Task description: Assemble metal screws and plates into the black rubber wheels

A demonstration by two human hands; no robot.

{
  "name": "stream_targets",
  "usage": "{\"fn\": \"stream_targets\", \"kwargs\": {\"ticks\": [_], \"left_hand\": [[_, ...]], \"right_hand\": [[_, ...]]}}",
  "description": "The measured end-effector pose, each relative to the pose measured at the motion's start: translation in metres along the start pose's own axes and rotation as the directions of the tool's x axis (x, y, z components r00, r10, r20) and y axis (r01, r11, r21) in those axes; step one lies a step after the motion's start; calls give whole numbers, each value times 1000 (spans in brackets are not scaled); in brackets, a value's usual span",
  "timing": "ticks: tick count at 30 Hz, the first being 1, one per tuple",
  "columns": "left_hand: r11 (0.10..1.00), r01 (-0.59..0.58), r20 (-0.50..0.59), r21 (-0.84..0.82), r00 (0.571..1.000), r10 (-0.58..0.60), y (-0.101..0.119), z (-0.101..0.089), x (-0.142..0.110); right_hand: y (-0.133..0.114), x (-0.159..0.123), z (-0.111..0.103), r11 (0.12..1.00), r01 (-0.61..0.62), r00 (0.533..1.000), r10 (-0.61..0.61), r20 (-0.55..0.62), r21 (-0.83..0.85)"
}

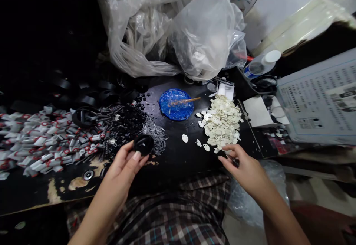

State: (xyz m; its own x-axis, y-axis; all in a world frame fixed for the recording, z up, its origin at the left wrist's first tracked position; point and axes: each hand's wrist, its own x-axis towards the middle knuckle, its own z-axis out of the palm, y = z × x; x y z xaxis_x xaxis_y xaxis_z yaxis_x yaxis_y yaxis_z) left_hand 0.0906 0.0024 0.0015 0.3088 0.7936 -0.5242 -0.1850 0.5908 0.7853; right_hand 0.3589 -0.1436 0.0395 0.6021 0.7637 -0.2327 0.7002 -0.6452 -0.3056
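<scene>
Black round part (143, 144) — gripped between thumb and fingers of the left hand (128, 163), above the bench (174, 163). Right hand (239, 163): fingers curled beside the cream flat pieces (224, 120); its grip cannot be told. Blue lid (176, 104) — between the piles.

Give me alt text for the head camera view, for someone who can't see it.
Two bare hands work at a black table: the left hand holds a round black part, the right hand is beside a pile of cream-colored pieces. Between them lie a blue disc and heaped small parts.
</scene>
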Motion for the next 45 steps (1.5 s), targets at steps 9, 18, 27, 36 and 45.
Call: {"fn": "stream_targets", "kwargs": {"ticks": [9,18,27,36,45], "left_hand": [[975,-221,-57,-34,974,219,12,14,25],[977,-203,-21,-71,979,202,3,2,6],[994,-84,3,-71,996,85,-4,8,-6],[988,-32,-5,-154,999,32,-9,11,-9],[909,116,34,-400,993,-111,2,29,-23]], "right_hand": [[-4,13,18,999,37,999,-38,20,37],[-76,38,32,949,284,957,-288,13,135],[-90,43,33,876,483,875,-482,-28,15],[-93,40,36,843,531,843,-514,-157,87],[-140,8,56,664,406,883,-461,-83,627]]}}
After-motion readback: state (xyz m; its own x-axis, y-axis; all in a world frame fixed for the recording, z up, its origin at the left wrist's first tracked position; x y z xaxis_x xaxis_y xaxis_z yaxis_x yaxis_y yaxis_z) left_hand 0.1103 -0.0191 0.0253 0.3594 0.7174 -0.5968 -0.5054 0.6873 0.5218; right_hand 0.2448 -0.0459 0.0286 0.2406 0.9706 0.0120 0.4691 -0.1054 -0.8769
